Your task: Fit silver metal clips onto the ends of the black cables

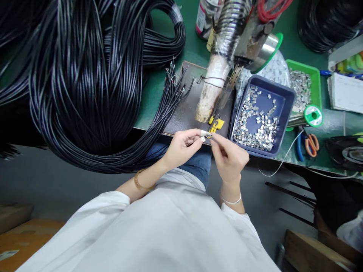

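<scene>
The left hand [184,148] and the right hand [230,155] meet at the table edge, each with thumb and forefinger closed on a small workpiece [209,136] between them. The other fingers of both hands are curled in. The workpiece is too small and too covered to make out in detail. White wraps [204,133] cover the tips of the left forefinger and thumb. A bracelet is on each wrist

Just beyond the fingertips is a yellow fixture [217,124], at the near side of a dark board [184,115] lying on the green table [160,109]. Above the board, a white tube [211,87] with a brown-stained end slants down from a ribbed duct [234,22], beside a metal device [248,39]. Loose wire ends reach onto the board from the left, part of a large mass of black cables [85,83] that hangs over the edge

To the right, near the right hand, a blue tray [263,101] holds many small metal pieces. Behind it, a green tray [315,81] holds more. A spool [314,116] lies at the near end of the green tray, with blue and orange tool handles [312,145] nearer the edge
</scene>
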A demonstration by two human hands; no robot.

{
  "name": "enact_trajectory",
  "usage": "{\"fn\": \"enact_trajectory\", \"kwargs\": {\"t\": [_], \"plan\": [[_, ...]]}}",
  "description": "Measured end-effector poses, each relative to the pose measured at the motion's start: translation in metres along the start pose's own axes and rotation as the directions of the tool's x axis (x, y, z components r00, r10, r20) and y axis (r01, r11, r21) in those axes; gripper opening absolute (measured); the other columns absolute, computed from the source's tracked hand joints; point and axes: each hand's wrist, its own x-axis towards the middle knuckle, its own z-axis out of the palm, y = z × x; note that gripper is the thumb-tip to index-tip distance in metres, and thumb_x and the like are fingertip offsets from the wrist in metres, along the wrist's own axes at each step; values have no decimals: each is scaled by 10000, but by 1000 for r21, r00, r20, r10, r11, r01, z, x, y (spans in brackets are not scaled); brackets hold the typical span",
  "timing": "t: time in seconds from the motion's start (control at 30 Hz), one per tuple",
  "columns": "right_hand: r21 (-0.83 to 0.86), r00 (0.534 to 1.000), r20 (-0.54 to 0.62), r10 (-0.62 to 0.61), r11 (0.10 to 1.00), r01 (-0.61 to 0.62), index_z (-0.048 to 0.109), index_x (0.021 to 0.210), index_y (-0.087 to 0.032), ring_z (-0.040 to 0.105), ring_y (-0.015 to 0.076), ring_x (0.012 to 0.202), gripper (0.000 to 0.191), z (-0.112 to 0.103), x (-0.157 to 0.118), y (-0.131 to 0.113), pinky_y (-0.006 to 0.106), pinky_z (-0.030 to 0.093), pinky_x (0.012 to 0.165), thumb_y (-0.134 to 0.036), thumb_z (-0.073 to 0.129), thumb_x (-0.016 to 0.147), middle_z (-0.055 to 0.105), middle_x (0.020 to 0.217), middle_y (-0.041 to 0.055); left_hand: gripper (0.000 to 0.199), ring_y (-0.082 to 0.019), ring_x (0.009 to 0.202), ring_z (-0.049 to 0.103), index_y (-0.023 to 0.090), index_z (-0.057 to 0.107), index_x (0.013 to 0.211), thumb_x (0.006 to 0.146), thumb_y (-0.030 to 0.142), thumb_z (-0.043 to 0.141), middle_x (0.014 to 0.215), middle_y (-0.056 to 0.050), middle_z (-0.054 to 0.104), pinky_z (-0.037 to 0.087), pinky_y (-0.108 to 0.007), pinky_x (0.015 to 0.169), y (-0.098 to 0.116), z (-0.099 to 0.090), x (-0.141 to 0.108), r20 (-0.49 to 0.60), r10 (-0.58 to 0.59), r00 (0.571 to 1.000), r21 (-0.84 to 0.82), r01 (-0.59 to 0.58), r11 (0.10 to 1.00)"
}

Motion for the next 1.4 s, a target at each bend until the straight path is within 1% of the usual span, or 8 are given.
{"fn": "enact_trajectory", "kwargs": {"t": [0.1, 0.27, 0.4, 0.53, 0.63, 0.73, 1.13, 1.4], "plan": [[-25, 996, 84, -34, 999, 36, 660, 965, -214, 546, 58, 496, 72, 2, 2, -2, 220, 406, 545, -183, 645, 901, 664, 639, -50, 180, -58, 536, 434, 106, 756, 921, 807, 182, 639, 597, 32, 528, 363, -175, 515, -3, 0, -3, -17, 20, 1000, 56, -19, 998], [224, 939, 108, 326, 912, -343, 579, 882, -213, 484, 44, 451, 98, 10, -1, -7, 180, 366, 455, -297, 601, 928, 572, 607, -82, 176, -89, 610, 584, 120, 782, 907, 787, 177, 667, 666, -11, 670, 461, -175, 567, -5, 3, -5, -55, 35, 998, 21, -34, 999], [416, 865, -92, 493, 809, -416, 552, 914, -227, 458, 51, 422, 149, 9, -2, -9, 182, 355, 418, -372, 584, 923, 508, 589, -89, 124, -107, 646, 656, 115, 778, 816, 716, 176, 737, 732, -34, 749, 524, -184, 612, -3, 5, -2, -146, 10, 989, -52, -18, 998], [465, 871, -259, 417, 844, -266, 476, 1133, -266, 575, 77, 447, 168, 11, -3, -8, 215, 485, 472, -275, 493, 967, 667, 711, -67, 92, -98, 642, 665, 121, 757, 768, 696, 180, 752, 711, -18, 751, 538, -186, 643, 0, 3, 5, -165, -48, 985, -114, 29, 993], [365, 917, -231, 325, 903, -227, 528, 1082, -254, 749, 140, 746, 149, 16, -6, -5, 287, 609, 659, -204, 552, 943, 755, 929, -1, 86, -86, 637, 659, 124, 746, 775, 720, 189, 741, 712, -9, 747, 535, -181, 657, 2, 3, 9, -131, -49, 990, -169, 26, 985], [260, 966, -176, 188, 956, -139, 599, 939, -233, 749, 162, 922, 139, 20, -5, -2, 302, 617, 778, -132, 659, 864, 756, 989, 18, 88, -90, 649, 657, 127, 748, 777, 732, 202, 741, 714, -10, 742, 536, -187, 671, 1, 5, 12, -113, -38, 993, -181, 17, 983], [227, 970, -206, 131, 970, -83, 623, 890, -230, 726, 142, 927, 174, 24, 4, -3, 299, 634, 791, -84, 687, 820, 739, 996, 9, 98, -84, 616, 621, 130, 753, 785, 751, 220, 734, 688, -3, 712, 503, -176, 615, 4, 6, 15, -159, 13, 987, -38, -19, 999], [223, 986, -143, 87, 973, -54, 570, 887, -258, 732, 149, 926, 165, 21, -2, -2, 313, 647, 776, -126, 656, 838, 747, 1016, 14, 119, -103, 665, 644, 132, 742, 756, 703, 236, 765, 730, -19, 738, 525, -206, 669, 4, 1, 12, -114, -85, 990, -80, 76, 994]]}}
